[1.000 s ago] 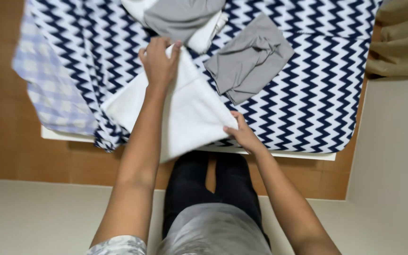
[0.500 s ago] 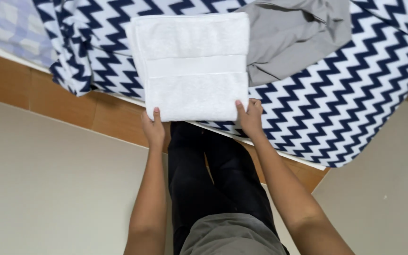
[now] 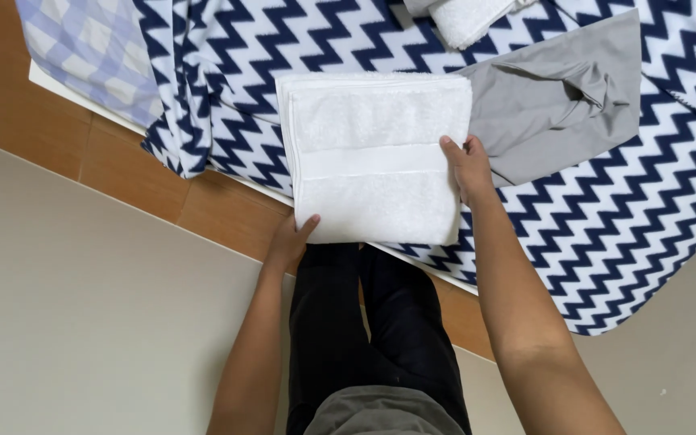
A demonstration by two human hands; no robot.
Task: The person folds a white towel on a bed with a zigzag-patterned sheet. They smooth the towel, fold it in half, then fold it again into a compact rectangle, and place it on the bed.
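Looking down from the head cam: folded white towel [image 3: 376, 157] lay flat on the zigzag cover [image 3: 606, 209], long axis running away from the body. Left hand [image 3: 290, 242] pinched the near-left corner, right hand [image 3: 467, 165] clamped the right edge, just beside a grey shirt [image 3: 557, 105].

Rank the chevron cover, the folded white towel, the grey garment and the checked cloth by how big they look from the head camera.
1. Navy-and-white chevron cover, by far the largest.
2. Folded white towel.
3. Grey garment.
4. Pale blue checked cloth.
The garment and checked cloth look close; the frame cuts off the cloth, so that order is unsure.
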